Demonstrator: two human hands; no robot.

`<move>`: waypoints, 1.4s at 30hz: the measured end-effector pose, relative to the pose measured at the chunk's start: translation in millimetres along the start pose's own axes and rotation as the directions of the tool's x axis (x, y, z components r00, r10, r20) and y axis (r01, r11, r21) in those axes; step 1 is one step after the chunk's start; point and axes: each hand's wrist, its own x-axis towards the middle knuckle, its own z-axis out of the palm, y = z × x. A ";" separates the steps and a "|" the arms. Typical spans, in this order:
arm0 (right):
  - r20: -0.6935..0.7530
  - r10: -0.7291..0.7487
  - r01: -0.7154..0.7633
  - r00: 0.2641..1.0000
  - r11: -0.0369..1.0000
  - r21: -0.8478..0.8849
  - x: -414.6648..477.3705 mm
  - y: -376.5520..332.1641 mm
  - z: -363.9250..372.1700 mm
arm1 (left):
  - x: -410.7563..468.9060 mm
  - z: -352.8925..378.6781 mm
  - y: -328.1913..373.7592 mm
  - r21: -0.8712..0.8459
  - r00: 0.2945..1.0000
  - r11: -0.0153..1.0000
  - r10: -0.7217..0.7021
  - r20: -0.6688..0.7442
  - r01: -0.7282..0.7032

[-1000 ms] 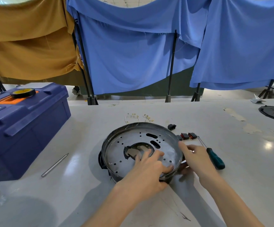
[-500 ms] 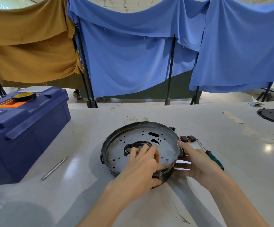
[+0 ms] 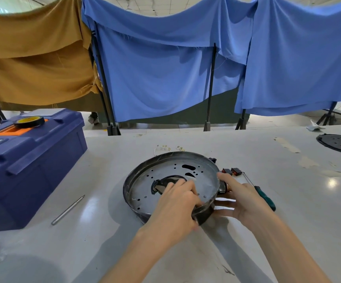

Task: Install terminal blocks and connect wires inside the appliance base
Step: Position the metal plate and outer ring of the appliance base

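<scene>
**Appliance base: handling hazards and hand pose**

The base lies on the table directly in front of the person, open side up. Its near-right edge appears to be raised slightly off the surface.

Hazards, judged from this position:

- **Slip.** The base is gripped at one edge only. If that grip loosens, the base may drop back onto the table or slide.
- **Cut.** The rim and central cutout look like thin sheet metal. Fingers dragged across either edge may be nicked.
- **Scatter.** The screwdriver lies just beside the wrist of the right hand, and the terminal blocks lie just beyond its fingertips. A sweep of that hand may knock them away. The wires, just behind the far rim, are small and easily lost.

Hand pose:

- **The left hand:** the fingers lie nearly straight on the plate, pointing toward the cutout. The thumb hooks round the near rim and grips it.
- **The right hand:** it sits outside the right wall with the fingers spread and the index fingertip touching the rim. A dark part sits between palm and wall, and it is not possible to tell whether the hand holds it.
</scene>
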 end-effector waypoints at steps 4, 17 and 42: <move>0.056 -0.051 0.049 0.997 0.998 0.040 0.2 -3.1 -2.5 | 3.9 -7.8 -8.4 -0.125 0.998 0.991 -0.052 -0.021 0.049; 0.097 -0.051 0.032 0.994 0.982 0.186 11.5 2.2 -7.1 | 5.4 -18.4 -11.0 -0.187 0.985 0.969 -0.168 -0.036 0.159; 0.060 -0.041 0.027 0.997 0.975 0.221 7.7 1.0 0.0 | -5.6 -22.0 -6.3 -0.122 0.983 0.988 -0.111 -0.149 0.093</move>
